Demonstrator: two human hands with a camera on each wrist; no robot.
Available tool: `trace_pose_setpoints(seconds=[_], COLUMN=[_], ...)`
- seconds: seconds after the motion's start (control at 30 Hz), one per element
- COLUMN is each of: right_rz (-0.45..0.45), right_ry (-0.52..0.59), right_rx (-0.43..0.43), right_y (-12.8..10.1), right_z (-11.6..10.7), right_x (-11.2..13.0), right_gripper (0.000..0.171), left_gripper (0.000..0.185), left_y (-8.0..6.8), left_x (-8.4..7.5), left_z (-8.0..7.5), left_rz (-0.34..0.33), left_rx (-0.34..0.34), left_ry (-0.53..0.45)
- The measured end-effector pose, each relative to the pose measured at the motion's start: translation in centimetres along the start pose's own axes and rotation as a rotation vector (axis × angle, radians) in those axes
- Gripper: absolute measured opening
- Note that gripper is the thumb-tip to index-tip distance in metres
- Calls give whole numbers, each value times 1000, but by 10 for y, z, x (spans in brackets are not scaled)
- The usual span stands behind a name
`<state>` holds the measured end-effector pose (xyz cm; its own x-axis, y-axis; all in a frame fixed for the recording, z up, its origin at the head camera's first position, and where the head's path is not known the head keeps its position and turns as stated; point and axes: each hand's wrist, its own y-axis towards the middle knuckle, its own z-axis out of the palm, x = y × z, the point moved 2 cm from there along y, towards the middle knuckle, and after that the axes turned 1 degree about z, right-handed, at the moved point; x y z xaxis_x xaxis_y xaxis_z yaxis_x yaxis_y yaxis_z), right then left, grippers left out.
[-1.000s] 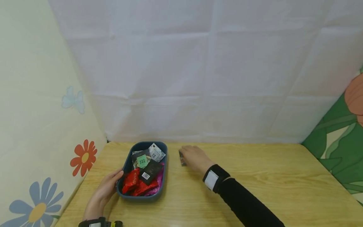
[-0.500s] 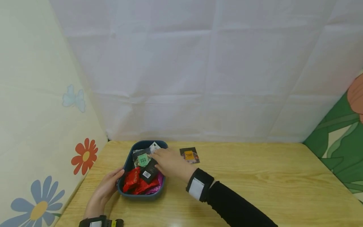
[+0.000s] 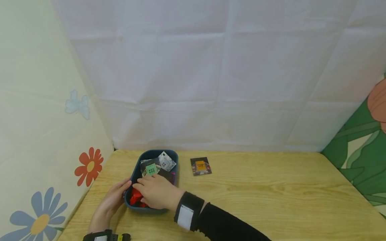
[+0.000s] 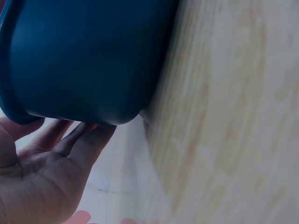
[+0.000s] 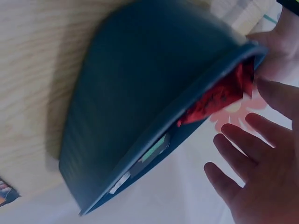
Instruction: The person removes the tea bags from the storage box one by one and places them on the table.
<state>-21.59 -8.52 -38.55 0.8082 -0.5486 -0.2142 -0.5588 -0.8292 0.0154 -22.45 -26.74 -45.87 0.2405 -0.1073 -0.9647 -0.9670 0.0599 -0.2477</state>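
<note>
**Packets could spill out of the tray here**

The dark blue oval plastic tray (image 3: 137, 174) sits near the back left corner of the light wooden table (image 3: 271, 201), stuffed with small foil packets. The left hand (image 3: 111, 201) rests against the tray's left wall with straight, relaxed fingers, just steadying it and not clamping anything. The right hand (image 3: 156, 192) is spread over the near end of the tray, fingers loosely splayed on top of the crinkly red foil packets (image 3: 135, 196); I can't tell if it actually has hold of one.

Risk as I see it: the pile is heaped up to the rim, so dragging one packet out could flip its neighbours over the edge. The tray may also skid since the left hand only leans on it. One dark square packet with an orange label (image 3: 200, 166) lies alone near the back edge.
</note>
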Motion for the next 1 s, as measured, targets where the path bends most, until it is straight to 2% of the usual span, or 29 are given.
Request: trace_pose_setpoints(seconds=[0.17,0.43,0.73,0.9,1.0], right_rz=[5,94,135,144,120], right_ry=[-30,-104,-54,-76,-79], right_rx=[20,17,58,29,7], right_y=[5,7,10,12,11], right_z=[3,1,8,10,11], right_x=[12,16,17,19,18], right_gripper=[53,53,51,46,44], left_gripper=[61,60,59,57,57], left_y=[1,2,2,1,1], left_x=[0,1,2,1,1], left_z=[-1,-2,-2,-1,0], left_rz=[-8,-12,0,16,18], left_rx=[-5,-4,9,11,13], left_ry=[2,-3,-11,10,14])
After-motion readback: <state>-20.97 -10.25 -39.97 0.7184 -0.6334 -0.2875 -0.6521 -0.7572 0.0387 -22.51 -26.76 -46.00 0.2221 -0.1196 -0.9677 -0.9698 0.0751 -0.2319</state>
